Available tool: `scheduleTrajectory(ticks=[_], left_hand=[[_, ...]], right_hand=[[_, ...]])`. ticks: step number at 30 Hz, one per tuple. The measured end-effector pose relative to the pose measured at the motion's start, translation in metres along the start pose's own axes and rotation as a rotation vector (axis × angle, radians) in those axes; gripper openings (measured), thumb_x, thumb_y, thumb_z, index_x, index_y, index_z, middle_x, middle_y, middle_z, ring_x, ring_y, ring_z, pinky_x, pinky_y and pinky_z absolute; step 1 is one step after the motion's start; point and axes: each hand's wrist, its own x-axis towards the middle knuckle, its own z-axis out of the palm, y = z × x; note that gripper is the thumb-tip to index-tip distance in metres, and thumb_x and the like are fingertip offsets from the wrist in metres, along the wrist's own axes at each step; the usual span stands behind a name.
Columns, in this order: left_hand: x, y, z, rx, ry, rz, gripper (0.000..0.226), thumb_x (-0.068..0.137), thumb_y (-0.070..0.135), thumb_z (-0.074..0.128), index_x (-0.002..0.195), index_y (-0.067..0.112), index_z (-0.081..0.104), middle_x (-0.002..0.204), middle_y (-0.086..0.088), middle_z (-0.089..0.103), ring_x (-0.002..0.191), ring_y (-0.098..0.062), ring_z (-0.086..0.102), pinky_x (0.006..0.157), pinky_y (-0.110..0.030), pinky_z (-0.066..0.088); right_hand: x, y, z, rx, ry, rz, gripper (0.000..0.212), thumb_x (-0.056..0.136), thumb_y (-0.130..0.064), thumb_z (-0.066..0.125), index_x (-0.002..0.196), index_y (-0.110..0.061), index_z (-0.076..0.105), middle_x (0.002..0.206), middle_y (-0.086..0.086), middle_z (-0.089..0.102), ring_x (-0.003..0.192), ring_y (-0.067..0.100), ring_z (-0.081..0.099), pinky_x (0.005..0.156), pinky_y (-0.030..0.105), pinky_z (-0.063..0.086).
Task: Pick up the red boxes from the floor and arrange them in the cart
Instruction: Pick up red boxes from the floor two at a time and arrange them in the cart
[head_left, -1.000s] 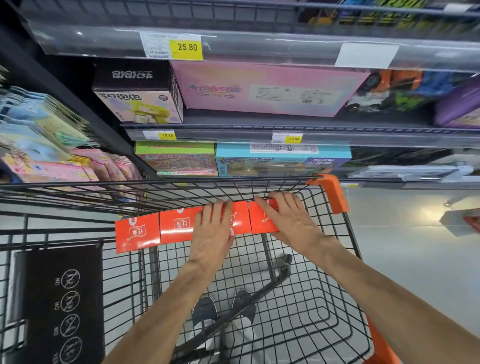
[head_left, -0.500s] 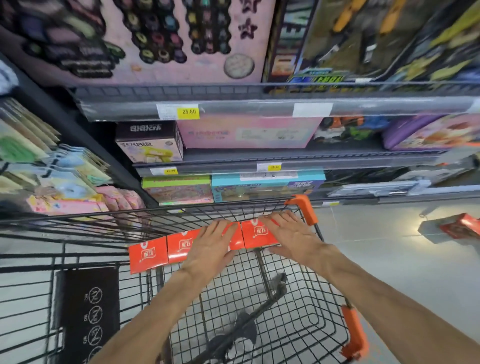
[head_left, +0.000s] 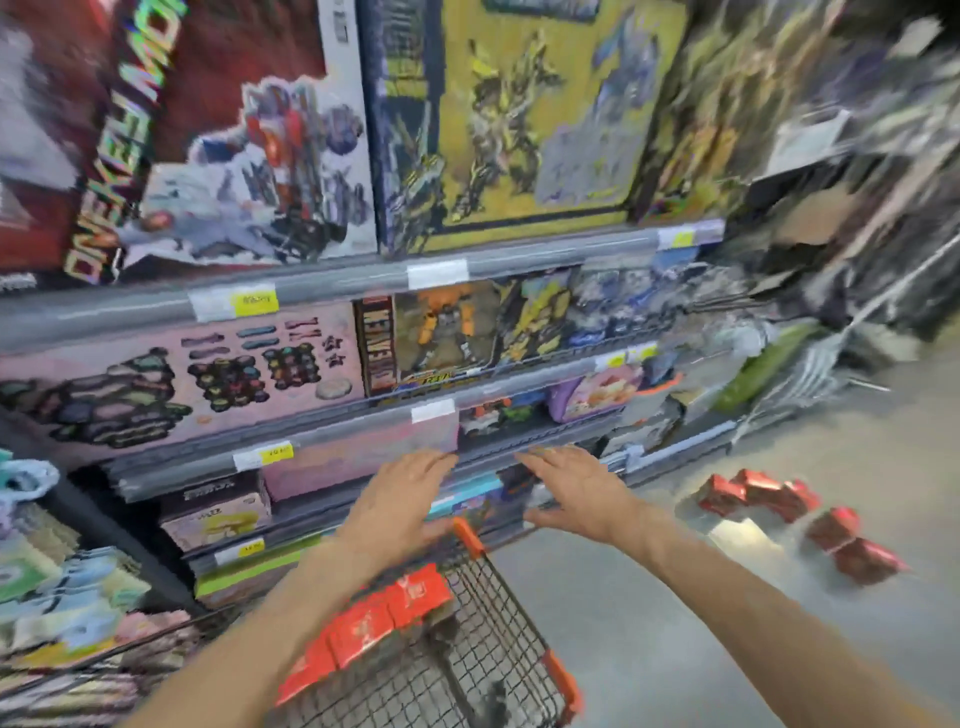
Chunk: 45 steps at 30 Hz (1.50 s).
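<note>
Several boxes on floor: a loose cluster of red boxes (head_left: 800, 519) lay well off to the right of my right hand (head_left: 582, 493), low on the grey floor, some touching, some apart.
Boxes in cart: a row of red boxes (head_left: 369, 629) stood against the front wall of the cart (head_left: 498, 639), below and just under my left wrist.
Left hand: my left hand (head_left: 400, 499) was flat, fingers together and stretched forward, holding nothing, above the cart's orange corner.
Right hand: it was open too, palm down, fingers slightly spread, empty, level with the left and near it.
View: heavily smeared, so I couldn't tell how many boxes sat in either group.
Risk, row: I judged the standing row could tip, since nothing braced it and the mesh gave little grip.
Risk, cart: a knock from my forearm against the rim might roll the cart towards the shelves (head_left: 363, 431) ahead.
Risk, reach: the floor cluster sat far right; bending blind, I could have kicked or crushed a box.
</note>
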Motion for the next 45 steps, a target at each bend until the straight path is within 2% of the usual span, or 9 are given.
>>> scheduleTrajectory(ticks=[3,7,11,13,15,20,26,33,45], left_hand=[[0.043,0.046,-0.037,0.014,0.001,0.124,0.079,0.086,0.060,0.059,0.147,0.014,0.042,0.147,-0.010,0.048,0.134,-0.032,0.046,0.111,-0.043,0.038],[0.102,0.117,-0.065,0.063,0.013,0.293,0.085,0.087,0.064,0.059,0.153,0.019,0.031,0.156,-0.005,0.036,0.140,-0.028,0.037,0.114,-0.045,0.034],[0.157,0.208,-0.078,0.076,0.068,0.499,0.085,0.083,0.064,0.063,0.149,0.018,0.036,0.151,-0.006,0.043,0.136,-0.028,0.042,0.111,-0.043,0.038],[0.186,0.256,-0.076,0.086,0.062,0.579,0.087,0.082,0.070,0.056,0.148,0.016,0.038,0.152,-0.006,0.043,0.138,-0.027,0.040,0.111,-0.044,0.038],[0.210,0.307,-0.069,0.075,0.038,0.634,0.090,0.082,0.072,0.050,0.151,0.016,0.035,0.153,-0.007,0.041,0.140,-0.028,0.038,0.113,-0.045,0.036],[0.264,0.429,-0.050,0.040,0.079,0.731,0.082,0.086,0.060,0.063,0.149,0.014,0.037,0.150,-0.010,0.043,0.136,-0.031,0.042,0.113,-0.043,0.035],[0.330,0.541,-0.023,0.002,0.044,0.792,0.086,0.087,0.057,0.065,0.153,0.013,0.031,0.154,-0.010,0.038,0.141,-0.029,0.035,0.116,-0.040,0.025],[0.418,0.599,0.007,0.008,0.030,0.805,0.086,0.087,0.060,0.062,0.153,0.016,0.028,0.153,-0.008,0.037,0.142,-0.027,0.031,0.116,-0.039,0.022],[0.632,0.645,0.061,0.020,0.013,0.801,0.084,0.085,0.061,0.064,0.149,0.016,0.034,0.149,-0.006,0.042,0.139,-0.025,0.035,0.116,-0.041,0.028]], right_hand=[[-0.050,0.030,-0.050,0.005,0.051,0.135,0.087,0.090,-0.066,0.052,0.156,-0.014,0.029,0.156,0.011,0.037,0.142,0.031,0.038,0.116,0.042,0.027],[-0.122,0.078,-0.091,0.008,0.114,0.263,0.099,0.078,-0.081,0.027,0.156,-0.020,0.029,0.157,0.005,0.035,0.141,0.029,0.039,0.114,0.047,0.033],[-0.204,0.126,-0.123,-0.010,0.205,0.396,0.083,0.086,-0.070,0.052,0.152,-0.021,0.036,0.150,0.002,0.046,0.136,0.027,0.045,0.111,0.043,0.038],[-0.247,0.151,-0.133,-0.019,0.239,0.488,0.082,0.087,-0.062,0.062,0.152,-0.019,0.037,0.151,0.005,0.046,0.137,0.027,0.044,0.111,0.039,0.033],[-0.289,0.179,-0.138,-0.019,0.240,0.584,0.083,0.087,-0.062,0.063,0.154,-0.021,0.035,0.153,0.005,0.045,0.138,0.027,0.043,0.111,0.036,0.029],[-0.385,0.262,-0.150,-0.016,0.239,0.748,0.084,0.087,-0.062,0.063,0.154,-0.022,0.032,0.152,0.006,0.044,0.137,0.031,0.043,0.112,0.038,0.031],[-0.464,0.351,-0.155,-0.038,0.243,0.817,0.086,0.091,-0.059,0.061,0.156,-0.016,0.028,0.157,0.009,0.036,0.144,0.029,0.034,0.118,0.037,0.022],[-0.484,0.447,-0.148,-0.031,0.261,0.870,0.089,0.090,-0.055,0.065,0.158,-0.017,0.022,0.159,0.010,0.033,0.145,0.029,0.032,0.119,0.036,0.022],[-0.426,0.645,-0.148,-0.035,0.219,0.912,0.088,0.091,-0.056,0.063,0.158,-0.018,0.022,0.161,0.008,0.031,0.145,0.026,0.031,0.118,0.035,0.022]])
